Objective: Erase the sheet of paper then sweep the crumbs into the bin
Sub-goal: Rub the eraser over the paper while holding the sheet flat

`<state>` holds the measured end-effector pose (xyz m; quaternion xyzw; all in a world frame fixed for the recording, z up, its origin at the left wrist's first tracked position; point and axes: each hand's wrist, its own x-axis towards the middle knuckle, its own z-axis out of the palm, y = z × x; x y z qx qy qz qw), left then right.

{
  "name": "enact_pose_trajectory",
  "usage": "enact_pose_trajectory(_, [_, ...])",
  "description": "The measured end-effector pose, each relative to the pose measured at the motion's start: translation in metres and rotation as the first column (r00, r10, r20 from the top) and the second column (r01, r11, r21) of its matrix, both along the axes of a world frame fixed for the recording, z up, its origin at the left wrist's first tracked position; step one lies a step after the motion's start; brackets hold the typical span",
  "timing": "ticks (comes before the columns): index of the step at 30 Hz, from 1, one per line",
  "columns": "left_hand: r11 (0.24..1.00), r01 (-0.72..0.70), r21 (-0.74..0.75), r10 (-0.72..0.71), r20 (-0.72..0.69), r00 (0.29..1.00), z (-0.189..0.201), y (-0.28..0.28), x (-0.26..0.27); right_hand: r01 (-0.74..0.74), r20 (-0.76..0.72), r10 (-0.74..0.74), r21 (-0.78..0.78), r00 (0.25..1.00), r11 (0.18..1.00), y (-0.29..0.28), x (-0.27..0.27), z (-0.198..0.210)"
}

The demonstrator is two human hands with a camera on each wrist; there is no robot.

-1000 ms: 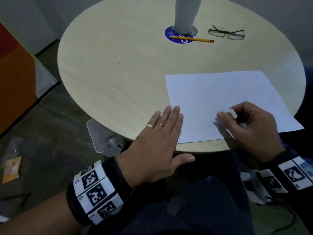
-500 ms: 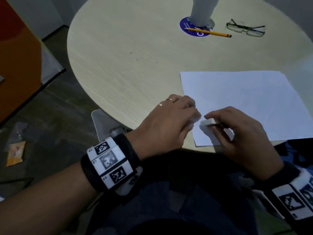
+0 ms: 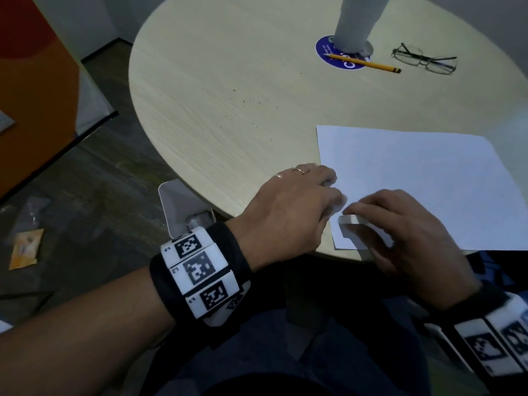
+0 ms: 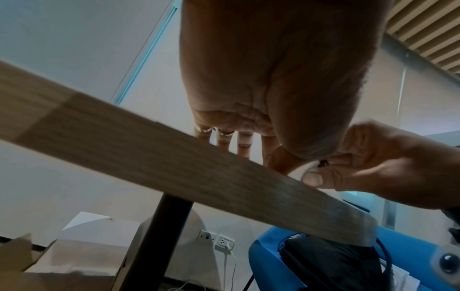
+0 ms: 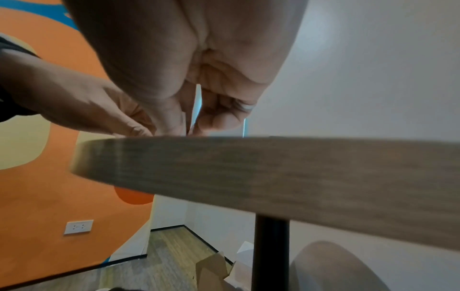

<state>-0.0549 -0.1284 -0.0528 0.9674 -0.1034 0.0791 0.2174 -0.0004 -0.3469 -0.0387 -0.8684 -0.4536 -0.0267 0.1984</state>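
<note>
White on pale wood: the sheet of paper [image 3: 423, 184] lies flat on the round table [image 3: 228, 115], its long side running left to right, its near-left corner right at the table's near edge, and that corner is where we have both hands. Our right hand [image 3: 405, 238] is curled round a small white eraser [image 3: 350, 220], pinching it just above the paper's near-left corner. Our left hand [image 3: 285, 212] sits touching it from the left, fingers bent down at the paper's left edge; whether it pins the sheet or fingers the eraser too, we cannot tell. So the whole sheet stretches away to the right and forward of the eraser, and the right hand is the one placed to rub across it. Dark crumbs [image 3: 251, 102] speckle the bare wood well to the left of the sheet, nearer the left hand. A white bin [image 3: 177, 207] stands on the floor just below the table's near-left rim. A yellow pencil [image 3: 363, 62] and wire glasses [image 3: 425, 60] lie far off
</note>
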Motion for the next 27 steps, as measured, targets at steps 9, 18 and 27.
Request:
enact_pose_trajectory(9, [0.99, 0.016, 0.141, -0.008, -0.057, 0.998, 0.004, -0.002, -0.002, 0.079, -0.144, -0.073, 0.037, 0.987, 0.996, -0.025, -0.005, 0.011])
enact_pose_trajectory(18, [0.959, 0.064, 0.277, 0.016, -0.275, 0.961, -0.001, -0.04, -0.053, 0.433, -0.328, -0.36, 0.185, 0.873, 0.882, -0.018, 0.001, 0.0])
enact_pose_trajectory(27, [0.997, 0.0, 0.073, 0.015, -0.205, 0.979, -0.003, -0.007, 0.005, 0.282, -0.364, -0.202, 0.182, 0.909, 0.942, -0.011, -0.002, -0.004])
